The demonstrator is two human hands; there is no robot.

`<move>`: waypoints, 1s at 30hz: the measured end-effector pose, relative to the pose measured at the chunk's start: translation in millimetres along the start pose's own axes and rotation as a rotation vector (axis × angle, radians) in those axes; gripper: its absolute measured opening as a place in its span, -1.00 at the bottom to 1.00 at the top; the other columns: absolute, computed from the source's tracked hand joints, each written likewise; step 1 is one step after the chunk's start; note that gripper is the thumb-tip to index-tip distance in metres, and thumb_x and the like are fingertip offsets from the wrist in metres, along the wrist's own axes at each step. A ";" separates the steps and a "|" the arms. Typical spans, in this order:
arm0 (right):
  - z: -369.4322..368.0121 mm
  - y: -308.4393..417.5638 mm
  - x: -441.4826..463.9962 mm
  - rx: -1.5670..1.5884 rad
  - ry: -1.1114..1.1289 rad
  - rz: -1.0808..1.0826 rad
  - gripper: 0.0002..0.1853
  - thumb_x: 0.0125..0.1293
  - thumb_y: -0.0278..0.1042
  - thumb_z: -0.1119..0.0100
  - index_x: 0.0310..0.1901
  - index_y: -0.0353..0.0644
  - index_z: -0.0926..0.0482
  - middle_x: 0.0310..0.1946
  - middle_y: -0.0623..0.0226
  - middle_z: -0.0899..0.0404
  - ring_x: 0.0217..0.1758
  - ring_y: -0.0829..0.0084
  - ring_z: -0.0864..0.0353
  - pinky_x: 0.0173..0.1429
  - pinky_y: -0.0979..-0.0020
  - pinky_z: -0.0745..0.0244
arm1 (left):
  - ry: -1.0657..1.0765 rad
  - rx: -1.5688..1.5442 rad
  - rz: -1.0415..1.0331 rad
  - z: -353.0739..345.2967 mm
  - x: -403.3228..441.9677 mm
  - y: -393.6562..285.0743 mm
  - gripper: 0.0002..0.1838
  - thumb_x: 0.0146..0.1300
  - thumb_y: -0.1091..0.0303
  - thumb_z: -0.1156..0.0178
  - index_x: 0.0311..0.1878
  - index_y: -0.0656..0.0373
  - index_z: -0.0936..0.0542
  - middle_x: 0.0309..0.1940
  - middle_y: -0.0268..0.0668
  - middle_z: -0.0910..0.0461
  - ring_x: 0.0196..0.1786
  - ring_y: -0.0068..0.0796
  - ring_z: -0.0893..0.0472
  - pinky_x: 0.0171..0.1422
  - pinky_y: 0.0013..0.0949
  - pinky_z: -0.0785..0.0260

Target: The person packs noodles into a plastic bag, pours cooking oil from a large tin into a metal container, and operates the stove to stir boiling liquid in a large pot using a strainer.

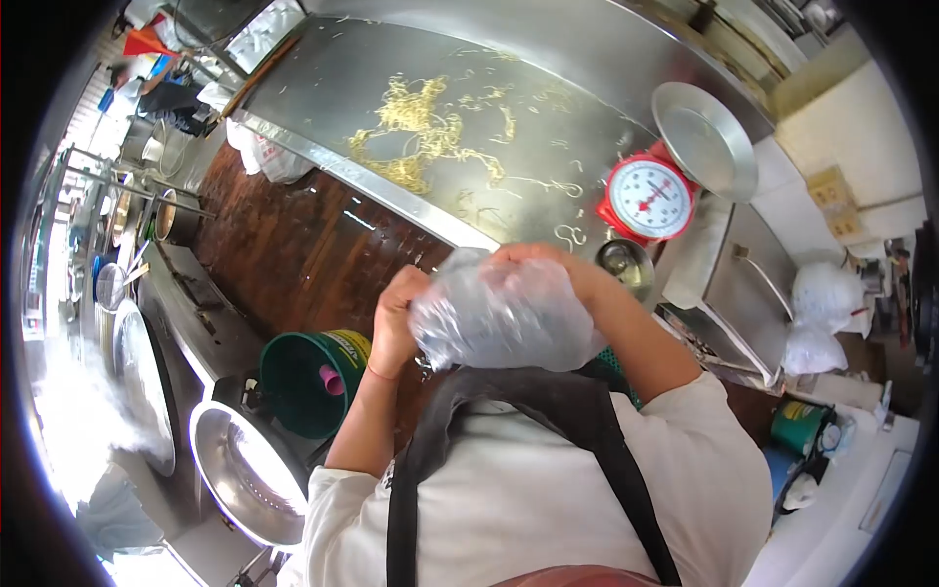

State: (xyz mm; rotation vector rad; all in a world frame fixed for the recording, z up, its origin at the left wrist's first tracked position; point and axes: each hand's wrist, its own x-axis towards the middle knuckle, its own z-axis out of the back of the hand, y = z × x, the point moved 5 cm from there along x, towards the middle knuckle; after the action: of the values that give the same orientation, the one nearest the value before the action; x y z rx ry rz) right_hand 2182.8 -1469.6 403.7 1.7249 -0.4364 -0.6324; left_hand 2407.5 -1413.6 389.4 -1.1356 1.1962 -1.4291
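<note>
A clear plastic bag (504, 318) is held up in front of my chest, above the near edge of the steel table. My left hand (399, 303) grips its left side with bent fingers. At the bag's top right, my right hand (538, 266) is closed on it, the fingers partly behind the plastic. What the bag holds cannot be made out. Loose noodles (416, 132) lie scattered over the metal surface beyond. A red dial scale (649, 198) stands to the right, with a round metal pan (704, 142) beside it.
Below left stands a green bucket (305, 386) with a pink object inside. Near it is a steel bowl (245, 474). A small metal bowl (626, 266) sits by my right forearm. White plastic bags (827, 293) are at far right. Steam rises at left; a person is at the upper left.
</note>
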 end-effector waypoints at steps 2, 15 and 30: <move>32.2 7.2 29.8 -0.247 -0.063 0.270 -0.45 0.34 -0.28 -0.27 0.31 -0.22 -0.39 0.20 0.17 -0.50 0.30 0.40 -0.43 0.34 0.32 -0.36 | -0.225 0.225 -0.072 32.2 4.6 -16.9 -0.84 0.02 0.62 -0.26 -0.28 0.29 -0.64 -0.15 -0.26 -0.53 -0.08 -0.42 -0.53 0.02 -0.44 -0.37; 208.0 -199.3 225.8 -1.066 -1.260 -0.444 -0.17 0.44 0.03 0.05 0.44 -0.57 -0.01 0.52 -0.24 0.10 0.63 -0.04 0.21 0.65 0.05 0.36 | -0.550 -0.243 0.611 224.7 -10.1 149.4 -0.56 0.45 0.23 -0.05 0.27 0.31 -0.41 0.13 -0.18 -0.53 0.12 -0.34 -0.56 0.23 -0.27 -0.46; 492.3 -205.0 78.3 -1.226 -1.808 -0.574 -0.22 0.47 0.06 0.09 0.38 -0.59 -0.15 0.46 -0.24 -0.09 0.55 -0.15 -0.01 0.60 0.04 0.12 | -0.548 0.100 0.722 338.1 116.0 216.0 -0.47 0.44 0.26 -0.08 0.38 0.28 -0.28 0.28 -0.11 -0.42 0.24 -0.24 -0.50 0.36 -0.21 -0.37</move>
State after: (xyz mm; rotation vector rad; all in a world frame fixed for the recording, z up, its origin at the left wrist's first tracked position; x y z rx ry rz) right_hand 1929.9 -1843.8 109.5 -0.3145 -0.5057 -2.2048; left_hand 2742.3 -1596.7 219.5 -0.8166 0.9712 -0.5688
